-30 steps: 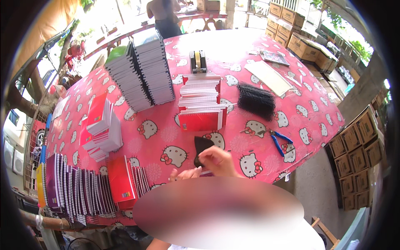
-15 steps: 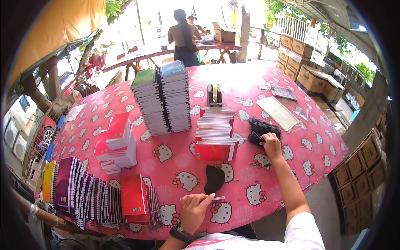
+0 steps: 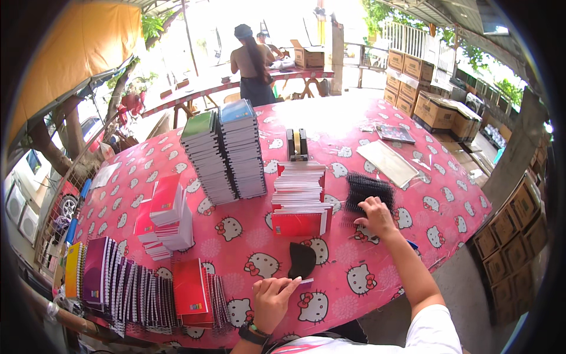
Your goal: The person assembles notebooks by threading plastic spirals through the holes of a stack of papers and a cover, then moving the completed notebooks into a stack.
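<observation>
My left hand is closed in a pinch on a thin pale strip-like piece, seen edge-on, so its full shape is hidden. Just beyond those fingertips lies a black curved, flat-looking piece. To the right, my right hand is at the near edge of a pile of black spiral binding coils, thumb and fingers apart. Ahead of my left hand stands a row of red-covered notebooks, page edges up. A tape dispenser sits behind that row.
Two tall stacks of bound notebooks rise left of centre. Red booklets, purple spiral notebooks and more red notebooks line the left. Pale sheets lie far right. Cardboard boxes are stacked beyond; a person stands at another table.
My right hand's fingers have spread and drawn slightly back toward the near edge of the coils. My left hand keeps its pinch, the strip now showing less. The view has shifted slightly.
</observation>
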### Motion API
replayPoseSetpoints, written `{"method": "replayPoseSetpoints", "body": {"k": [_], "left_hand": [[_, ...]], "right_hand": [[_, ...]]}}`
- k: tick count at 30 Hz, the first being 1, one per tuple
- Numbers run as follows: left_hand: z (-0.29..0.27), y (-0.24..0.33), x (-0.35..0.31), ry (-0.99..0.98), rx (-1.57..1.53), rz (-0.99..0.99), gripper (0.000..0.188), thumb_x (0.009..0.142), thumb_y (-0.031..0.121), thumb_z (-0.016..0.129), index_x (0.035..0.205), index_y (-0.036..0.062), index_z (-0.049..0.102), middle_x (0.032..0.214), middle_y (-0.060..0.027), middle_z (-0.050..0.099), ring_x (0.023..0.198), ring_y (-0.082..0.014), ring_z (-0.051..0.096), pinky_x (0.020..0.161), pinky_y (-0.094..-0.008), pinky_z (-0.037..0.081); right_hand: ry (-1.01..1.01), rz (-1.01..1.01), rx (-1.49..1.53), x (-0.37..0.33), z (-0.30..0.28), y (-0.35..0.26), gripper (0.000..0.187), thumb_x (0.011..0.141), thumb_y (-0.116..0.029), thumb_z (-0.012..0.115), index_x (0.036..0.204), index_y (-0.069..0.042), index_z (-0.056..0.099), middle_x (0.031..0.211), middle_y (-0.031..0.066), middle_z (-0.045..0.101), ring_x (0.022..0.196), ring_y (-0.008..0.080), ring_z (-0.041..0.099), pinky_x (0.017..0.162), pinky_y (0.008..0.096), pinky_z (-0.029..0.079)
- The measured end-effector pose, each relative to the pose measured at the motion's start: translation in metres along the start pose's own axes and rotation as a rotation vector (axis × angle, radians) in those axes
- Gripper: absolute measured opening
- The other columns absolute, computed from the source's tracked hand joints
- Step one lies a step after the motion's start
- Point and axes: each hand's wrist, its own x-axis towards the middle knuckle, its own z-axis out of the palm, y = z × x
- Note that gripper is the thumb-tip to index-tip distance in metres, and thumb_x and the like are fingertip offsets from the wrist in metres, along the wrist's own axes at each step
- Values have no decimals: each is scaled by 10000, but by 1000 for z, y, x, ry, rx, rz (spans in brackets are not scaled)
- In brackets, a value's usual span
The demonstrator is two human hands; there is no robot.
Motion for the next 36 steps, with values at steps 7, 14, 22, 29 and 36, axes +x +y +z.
{"method": "replayPoseSetpoints", "body": {"k": [7,14,22,29,36], "left_hand": [[-17,-4,17,88,-13,-28,290,751,87,657,1006,206,722,854,69,629,787,-121,553,741,-312,372],[-3,-4,7,34,-41,-64,272,744,60,659,978,179,729,836,50,639,788,-145,552,737,-320,378],[0,-1,12,-14,-81,-56,273,737,74,670,980,187,719,879,42,646,838,-153,569,768,-332,388],[-3,-3,16,-8,-133,-75,244,738,53,669,956,153,711,895,16,651,846,-177,574,772,-350,403],[8,-4,13,-35,-144,-101,291,728,47,678,1004,136,694,910,5,637,858,-188,566,767,-346,401]], "right_hand": [[23,-85,149,-26,-4,-20,255,711,-223,757,881,-91,621,917,61,551,933,256,530,780,381,431],[-124,-92,183,-53,-19,-18,166,751,-137,714,889,-75,647,902,57,617,935,254,540,816,386,442],[229,21,261,-9,-57,-4,162,772,-69,683,916,-29,619,873,114,632,857,298,572,800,382,478],[244,88,448,4,-111,-35,299,869,-81,545,1163,-31,563,949,115,584,883,296,544,838,363,450],[-172,127,800,-58,-56,-136,469,871,-58,483,1337,-29,449,911,145,518,795,273,543,746,370,451]]}}
